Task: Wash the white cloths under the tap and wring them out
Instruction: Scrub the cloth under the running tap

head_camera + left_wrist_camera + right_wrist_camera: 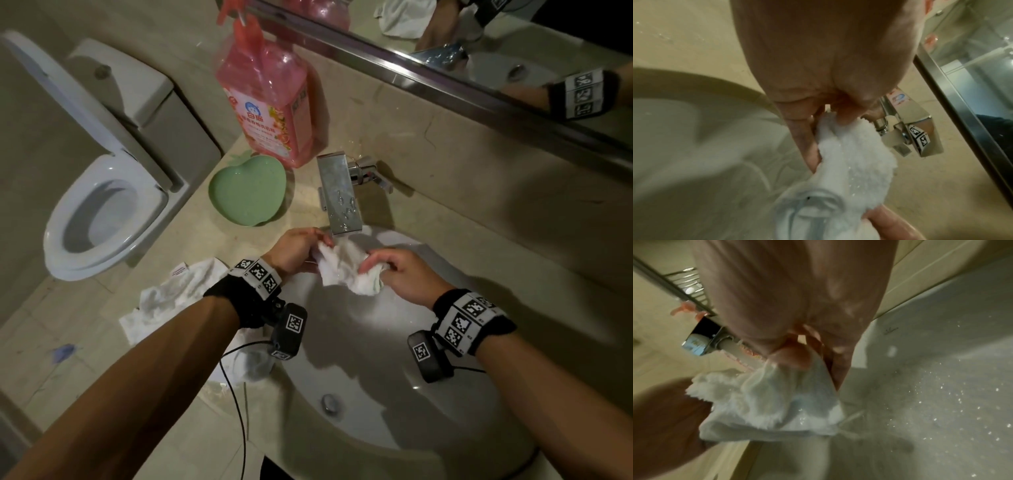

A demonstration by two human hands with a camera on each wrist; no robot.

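A wet white cloth (346, 267) is stretched between both hands just below the chrome tap (337, 192), over the white basin (376, 377). My left hand (298, 248) pinches its left end; in the left wrist view the cloth (857, 155) hangs from those fingers. My right hand (394, 270) grips the right end, and the right wrist view shows the cloth (777, 399) bunched under the thumb. Two more white cloths lie on the counter: one (171, 298) left of the basin, another (251, 366) at the basin rim beneath my left forearm.
A pink soap bottle (270, 99) and a green apple-shaped dish (248, 192) stand on the counter left of the tap. A mirror (513, 51) runs along the back wall. A toilet (99, 205) with raised lid sits to the left. Droplets cover the basin (941, 402).
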